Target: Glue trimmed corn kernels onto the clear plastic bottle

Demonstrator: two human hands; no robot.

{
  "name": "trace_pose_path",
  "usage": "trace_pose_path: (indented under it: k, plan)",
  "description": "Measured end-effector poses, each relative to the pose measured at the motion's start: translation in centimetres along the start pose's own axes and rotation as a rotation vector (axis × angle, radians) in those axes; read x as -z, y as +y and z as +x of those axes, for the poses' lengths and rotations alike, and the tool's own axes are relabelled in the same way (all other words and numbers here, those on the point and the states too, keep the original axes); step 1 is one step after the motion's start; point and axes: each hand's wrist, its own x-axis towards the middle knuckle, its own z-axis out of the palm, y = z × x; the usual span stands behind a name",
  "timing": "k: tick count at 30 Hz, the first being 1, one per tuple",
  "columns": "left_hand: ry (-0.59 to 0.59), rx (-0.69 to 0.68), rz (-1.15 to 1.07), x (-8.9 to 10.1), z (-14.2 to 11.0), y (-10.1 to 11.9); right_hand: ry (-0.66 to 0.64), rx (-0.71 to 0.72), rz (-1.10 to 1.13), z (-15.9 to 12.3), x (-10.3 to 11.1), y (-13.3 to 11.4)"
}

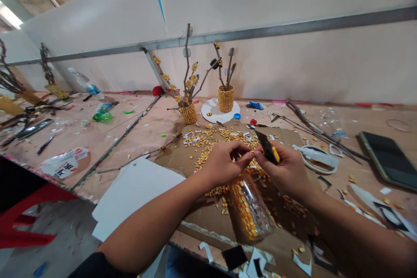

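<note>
My right hand [288,171] is closed around a utility knife [269,147] with a dark blade and a yellow part. Its thumb and fingertips meet those of my left hand [224,160], which is pinched. Whatever sits between the left fingertips is hidden or too small to name. Below both hands, a clear plastic bottle [260,208] lies tilted toward me on brown cardboard [172,156], rows of corn kernels [244,213] covering its left side. Loose corn kernels [203,154] are scattered over the cardboard around my hands.
Two kernel-covered pots [189,114] [226,99] with twigs stand at the back, one on a white disc [211,110]. To the right are a phone [389,158], a tape roll [316,160] and bare branches [312,124]. White sheets [137,191] lie left; scraps [234,257] litter the front edge.
</note>
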Motion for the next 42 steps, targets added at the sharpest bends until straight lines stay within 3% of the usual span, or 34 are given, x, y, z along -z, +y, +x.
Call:
trace_pose_path:
  k: [2,4,8,12,15,20,27,34,42]
  plan:
    - [-0.004,0.028,0.102,0.9,0.2,0.8,0.013,-0.014,0.005,0.1,0.1,0.0]
    - [-0.051,0.006,0.246,2.9,0.2,1.9,0.018,-0.018,0.012,0.1,0.3,-0.1]
    - [-0.091,0.075,0.559,10.5,-1.6,3.0,0.007,-0.012,0.021,0.2,0.6,-0.1]
    - [0.033,0.423,0.920,19.1,-5.6,-0.3,0.015,-0.017,0.044,0.3,0.7,0.0]
    - [0.025,0.610,1.064,22.3,-8.2,-4.6,0.024,-0.008,0.046,0.3,0.8,0.1]
    - [-0.037,0.566,1.090,22.3,-9.1,-8.6,0.027,0.025,0.037,0.1,0.9,0.1]
    - [-0.046,0.462,1.103,23.6,-6.4,-9.8,0.021,0.029,0.060,0.3,1.1,0.1]
    - [-0.037,0.445,1.074,24.9,-3.5,-12.2,0.021,0.028,0.029,0.5,1.1,0.4]
    - [0.065,0.448,1.038,24.7,-4.7,-12.8,0.005,0.034,0.014,0.4,1.2,0.7]
